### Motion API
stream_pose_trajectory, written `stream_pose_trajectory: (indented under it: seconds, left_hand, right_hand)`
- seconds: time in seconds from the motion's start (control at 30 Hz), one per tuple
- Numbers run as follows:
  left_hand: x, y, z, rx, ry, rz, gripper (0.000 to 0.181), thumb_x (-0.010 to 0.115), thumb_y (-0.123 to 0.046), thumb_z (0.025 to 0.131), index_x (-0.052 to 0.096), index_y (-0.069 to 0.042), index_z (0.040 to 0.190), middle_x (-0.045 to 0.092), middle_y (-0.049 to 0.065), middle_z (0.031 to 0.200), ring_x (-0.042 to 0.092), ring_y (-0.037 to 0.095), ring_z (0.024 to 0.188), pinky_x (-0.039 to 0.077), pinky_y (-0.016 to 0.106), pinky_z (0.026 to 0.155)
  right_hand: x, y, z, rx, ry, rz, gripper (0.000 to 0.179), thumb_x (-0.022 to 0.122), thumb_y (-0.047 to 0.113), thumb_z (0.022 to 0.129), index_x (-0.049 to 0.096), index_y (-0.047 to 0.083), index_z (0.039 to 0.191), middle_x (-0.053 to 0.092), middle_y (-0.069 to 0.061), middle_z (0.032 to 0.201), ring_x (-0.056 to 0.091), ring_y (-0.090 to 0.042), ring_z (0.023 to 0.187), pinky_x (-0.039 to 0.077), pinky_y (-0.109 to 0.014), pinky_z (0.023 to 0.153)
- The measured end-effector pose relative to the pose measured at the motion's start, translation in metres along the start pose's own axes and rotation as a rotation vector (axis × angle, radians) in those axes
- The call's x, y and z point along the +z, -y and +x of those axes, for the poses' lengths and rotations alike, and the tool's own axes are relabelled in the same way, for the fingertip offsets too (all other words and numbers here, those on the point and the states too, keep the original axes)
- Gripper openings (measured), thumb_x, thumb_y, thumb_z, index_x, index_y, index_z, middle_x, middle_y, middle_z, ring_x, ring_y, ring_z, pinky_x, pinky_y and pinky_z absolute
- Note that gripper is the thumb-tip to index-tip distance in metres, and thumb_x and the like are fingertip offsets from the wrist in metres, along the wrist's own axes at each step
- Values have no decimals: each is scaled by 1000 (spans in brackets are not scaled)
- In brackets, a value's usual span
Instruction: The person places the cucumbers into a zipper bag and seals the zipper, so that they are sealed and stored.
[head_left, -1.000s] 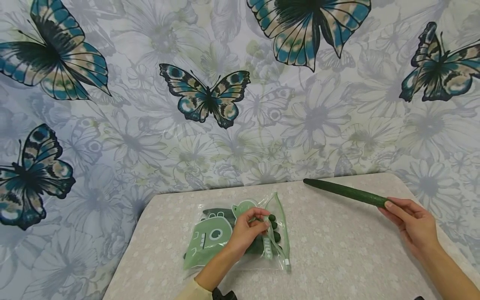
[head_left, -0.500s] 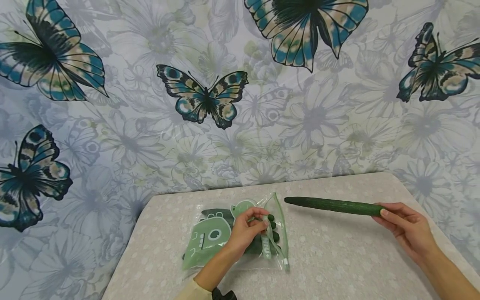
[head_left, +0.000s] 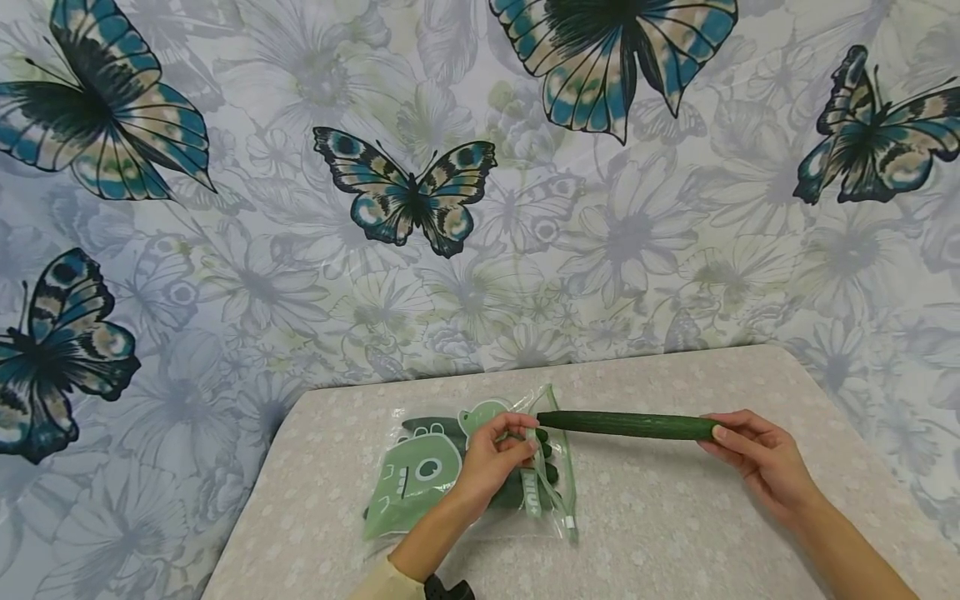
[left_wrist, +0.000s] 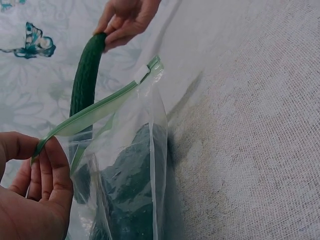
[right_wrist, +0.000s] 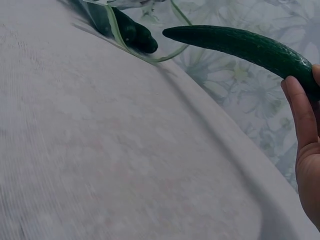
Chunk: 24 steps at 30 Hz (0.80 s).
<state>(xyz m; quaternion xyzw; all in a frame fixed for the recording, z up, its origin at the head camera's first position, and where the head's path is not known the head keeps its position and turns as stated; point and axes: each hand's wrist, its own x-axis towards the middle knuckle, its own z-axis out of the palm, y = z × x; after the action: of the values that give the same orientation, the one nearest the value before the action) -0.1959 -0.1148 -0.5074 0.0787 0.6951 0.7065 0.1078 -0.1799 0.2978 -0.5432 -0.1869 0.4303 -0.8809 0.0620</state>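
Note:
My right hand pinches a long green cucumber by its right end. The cucumber's far tip is at the mouth of a clear zip bag with green dinosaur prints. My left hand pinches the bag's green rim and holds the mouth apart, as the left wrist view shows with the rim between thumb and fingers. Several cucumbers lie inside the bag, their ends showing near the opening in the right wrist view. The bag's prints and my left hand hide parts of them.
The bag lies on a table with a pale patterned cloth. Behind the table's back edge hangs a cloth backdrop printed with butterflies and flowers. A white slider sits on the bag's zip.
My right hand has moved left, bringing the cucumber from above the table's right side to the bag's mouth and turning it nearly level. The left hand keeps its place on the rim.

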Motion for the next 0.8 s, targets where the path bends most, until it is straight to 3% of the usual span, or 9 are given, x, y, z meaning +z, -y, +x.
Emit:
stream_pose_trajectory:
  seconds: [0.3,0.8]
  left_hand:
    - [1,-1,0,24,9,-9,35,72,-1,97,67,1,132,55,0,111,66,4,80,63,24,79]
    - [0,-3,-2,26,6,-11,36,73,-1,97,67,0,132,55,1,112,66,4,80,62,24,81]
  right_hand:
    - [19,-33,16,104,-57,29,40,44,-16,107,75,0,125,71,-6,127,74,-21,120,61,-32,103]
    - [54,-77,50,159,-124,-129,27,63,-9,102,79,8,115,71,-2,122,76,-17,114,62,-31,98]
